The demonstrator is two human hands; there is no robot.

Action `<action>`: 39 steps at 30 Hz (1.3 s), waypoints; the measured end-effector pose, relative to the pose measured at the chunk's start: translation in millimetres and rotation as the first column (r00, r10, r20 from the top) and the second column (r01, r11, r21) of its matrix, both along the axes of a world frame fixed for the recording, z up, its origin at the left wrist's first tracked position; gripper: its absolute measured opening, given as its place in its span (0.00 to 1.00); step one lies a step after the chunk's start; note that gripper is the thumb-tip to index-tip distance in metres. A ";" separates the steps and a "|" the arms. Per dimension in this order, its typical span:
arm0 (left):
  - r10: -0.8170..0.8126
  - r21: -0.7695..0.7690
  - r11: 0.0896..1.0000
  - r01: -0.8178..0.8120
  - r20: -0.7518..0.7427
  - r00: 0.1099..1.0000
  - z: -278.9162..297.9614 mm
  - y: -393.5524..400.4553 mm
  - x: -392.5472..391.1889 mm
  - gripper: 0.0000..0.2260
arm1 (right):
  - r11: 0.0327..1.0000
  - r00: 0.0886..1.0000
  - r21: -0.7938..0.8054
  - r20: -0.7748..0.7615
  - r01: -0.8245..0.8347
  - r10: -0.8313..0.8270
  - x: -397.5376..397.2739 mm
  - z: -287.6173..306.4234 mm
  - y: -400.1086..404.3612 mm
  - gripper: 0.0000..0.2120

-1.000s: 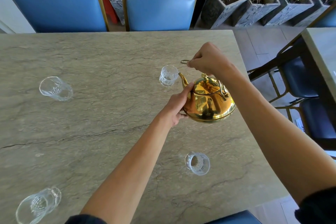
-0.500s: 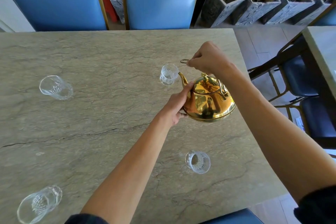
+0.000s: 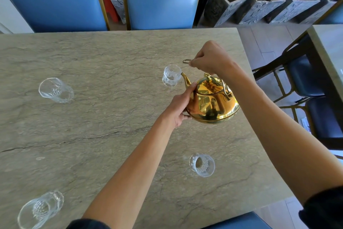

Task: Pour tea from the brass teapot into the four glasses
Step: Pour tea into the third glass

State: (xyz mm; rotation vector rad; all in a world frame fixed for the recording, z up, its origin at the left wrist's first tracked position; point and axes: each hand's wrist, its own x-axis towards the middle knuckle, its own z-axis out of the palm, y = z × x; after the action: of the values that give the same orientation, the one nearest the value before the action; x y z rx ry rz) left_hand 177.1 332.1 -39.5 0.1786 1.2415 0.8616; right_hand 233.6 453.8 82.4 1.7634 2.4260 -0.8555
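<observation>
The brass teapot (image 3: pixel 213 104) hangs above the stone table (image 3: pixel 92 126), tipped a little with its spout toward a clear glass (image 3: pixel 171 75) at the far middle. My right hand (image 3: pixel 209 57) is closed on the pot's wire handle from above. My left hand (image 3: pixel 181 106) presses against the pot's left side below the spout. No stream of tea shows at the spout. Three more clear glasses stand on the table: one at the far left (image 3: pixel 55 90), one at the near left (image 3: pixel 39 209), one at the near right (image 3: pixel 202 164).
Two blue padded chairs (image 3: pixel 161 4) stand at the table's far edge. Stone planters (image 3: pixel 259 2) line the floor at the back right. A second table (image 3: pixel 330 48) with dark chairs (image 3: pixel 306 78) stands to the right. The table's right edge runs close to the teapot.
The teapot and both hands have barely shifted; the pot sits slightly more upright, with its lid knob now showing below my right hand.
</observation>
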 end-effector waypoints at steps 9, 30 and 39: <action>0.002 -0.006 1.000 -0.002 0.019 1.000 0.4 0.1 -1.5 0.35 | 1.000 1.000 0.008 0.000 0.004 -0.004 -2.3 -6.3 1.1 0.15; -0.062 -0.017 0.998 0.061 -0.134 0.989 -14.7 2.1 -31.7 0.20 | 0.988 0.974 0.074 -0.190 0.137 -0.121 23.1 -43.1 -43.2 0.19; -0.031 0.124 0.991 0.049 -0.143 0.989 -1.6 -20.5 -46.2 0.15 | 0.983 0.945 0.120 -0.313 0.141 -0.097 31.5 -19.8 -85.5 0.17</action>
State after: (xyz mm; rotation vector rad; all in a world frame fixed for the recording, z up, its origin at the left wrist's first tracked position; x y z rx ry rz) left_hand 130.8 311.7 -41.1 0.3715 1.3099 0.9061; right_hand 265.1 368.3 62.6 1.9786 2.6490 -1.0682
